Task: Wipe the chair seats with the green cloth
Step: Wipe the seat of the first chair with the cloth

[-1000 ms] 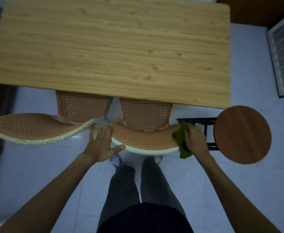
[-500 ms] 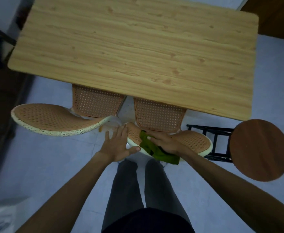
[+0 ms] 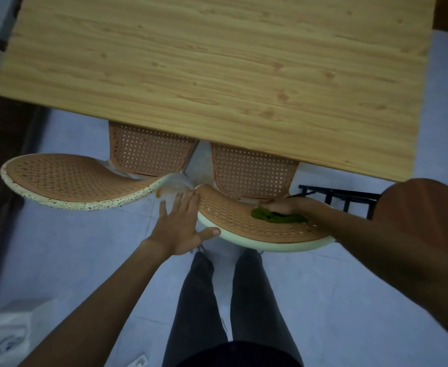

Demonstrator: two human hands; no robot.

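1. I am pressing the green cloth (image 3: 275, 216) down on the woven face of the right chair (image 3: 244, 221) with my right hand (image 3: 283, 206). The cloth is lying bunched under my palm and fingers, toward the right half of that curved panel, so my weight is going through the fabric and not through bare skin.

2. My right grip is staying together on the cloth, fingers laid over it and pinning it flat. I judge that this hold is suiting a sliding wipe better than a pinch would.

3. I am bracing with my left hand (image 3: 183, 229) at the chair's left end. The fingers are spread flat and the thumb is hooked against the pale rim, so this grip is apart and holding nothing. It is there, I think, to stop the chair from sliding or rocking under the wiping push.

4. Both chairs are tucked under the bench (image 3: 217, 70), with their seats partly hidden beneath its edge. That is why I am leaning in from behind.

5. The left chair (image 3: 66, 181) is sitting just beside my left hand, its speckled rim untouched by the cloth right now. I judge that it is waiting its turn.

6. The round stool (image 3: 424, 207) is standing by my right forearm, clear of the cloth.
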